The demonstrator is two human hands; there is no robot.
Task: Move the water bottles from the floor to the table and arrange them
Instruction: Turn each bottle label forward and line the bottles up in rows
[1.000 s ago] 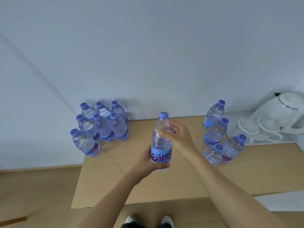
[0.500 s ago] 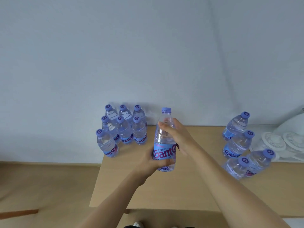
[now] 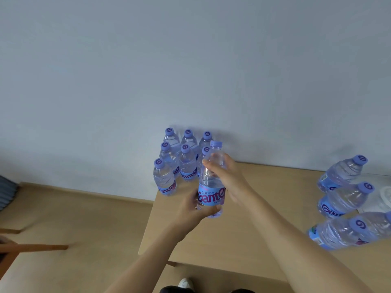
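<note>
- Head view: a clear ribbed plastic water bottle with a blue label and lilac cap [image 3: 211,182] is held upright above the light wooden table [image 3: 243,240].
- Left hand [image 3: 193,210] cups its lower part, fingers curled round the label.
- Right hand [image 3: 227,176] grips the shoulder, fingers wrapped round it below the cap.
- Seven matching bottles [image 3: 182,161] stand clustered at the table's far left corner; four more [image 3: 344,199] stand near its right edge.

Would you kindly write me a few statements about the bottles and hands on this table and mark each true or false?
1. Both hands hold one upright bottle. True.
2. The left hand grips the cap. False: it holds the bottle's lower part; the right hand holds near the neck.
3. A cluster of bottles stands at the table's far left corner. True.
4. The held bottle's cap is missing. False: its purple cap is on.
</note>
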